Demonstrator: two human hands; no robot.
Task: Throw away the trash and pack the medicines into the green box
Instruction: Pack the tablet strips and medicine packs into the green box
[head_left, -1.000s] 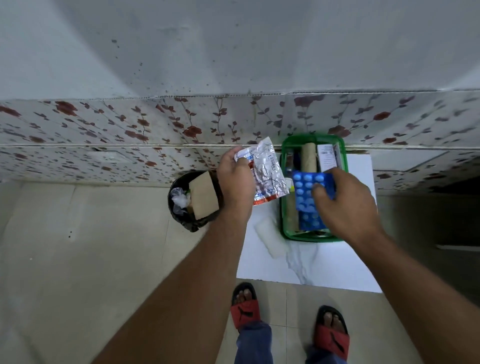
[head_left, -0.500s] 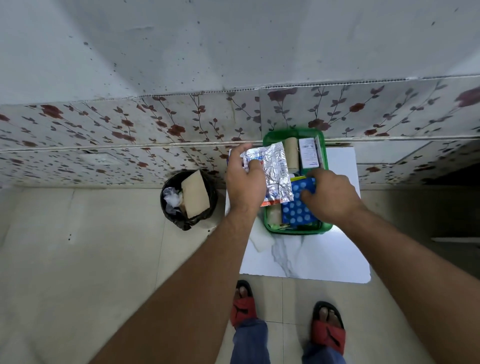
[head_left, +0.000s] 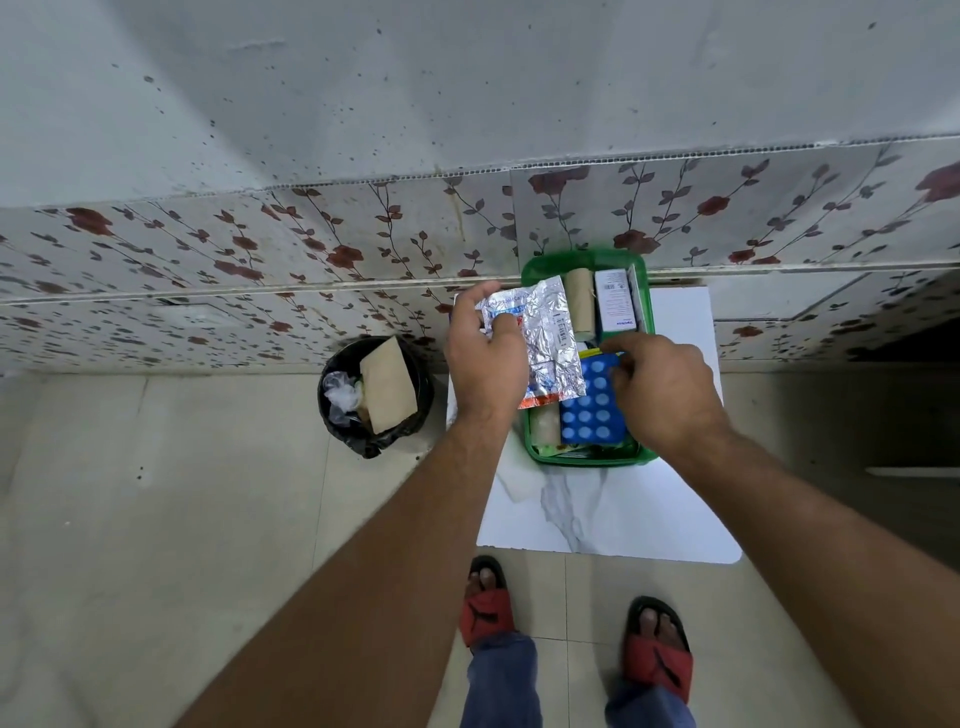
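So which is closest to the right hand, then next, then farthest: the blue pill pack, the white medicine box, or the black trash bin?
From the right hand:
1. Blue pill pack: under its fingers, inside the green box.
2. White medicine box: further back in the green box, toward the wall.
3. Black trash bin: on the floor, beyond the left hand.

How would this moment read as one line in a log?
left hand: holds foil strip | right hand: on blue blister pack | green box: part-filled
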